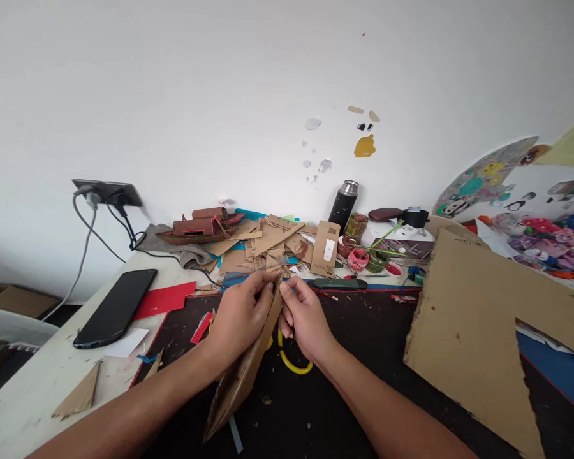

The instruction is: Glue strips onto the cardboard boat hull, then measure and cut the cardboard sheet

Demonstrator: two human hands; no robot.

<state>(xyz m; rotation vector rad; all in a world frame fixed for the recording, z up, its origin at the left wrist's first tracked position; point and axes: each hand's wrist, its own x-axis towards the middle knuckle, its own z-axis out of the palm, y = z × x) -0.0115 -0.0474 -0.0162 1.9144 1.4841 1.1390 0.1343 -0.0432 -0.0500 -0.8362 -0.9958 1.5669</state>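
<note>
A long, narrow cardboard piece (pixel 256 357) stands tilted over the dark mat, its pointed far end between my hands. My left hand (pixel 243 312) is closed on it from the left, thumb and fingers near the top end. On its right side, my right hand (pixel 306 315) has thumb and fingers pinched together at the same end; whether it grips the edge or something small there is hard to tell. Beneath the hands lies a yellow ring-shaped handle (pixel 294 366), partly hidden by my right hand.
A black phone (pixel 117 309) and red paper (pixel 167 301) lie left. Cardboard scraps (pixel 272 239), a model boat (pixel 198 228), a black flask (pixel 343 205) and paint jars (pixel 358 258) line the wall. A large cardboard sheet (pixel 473 319) covers the right side.
</note>
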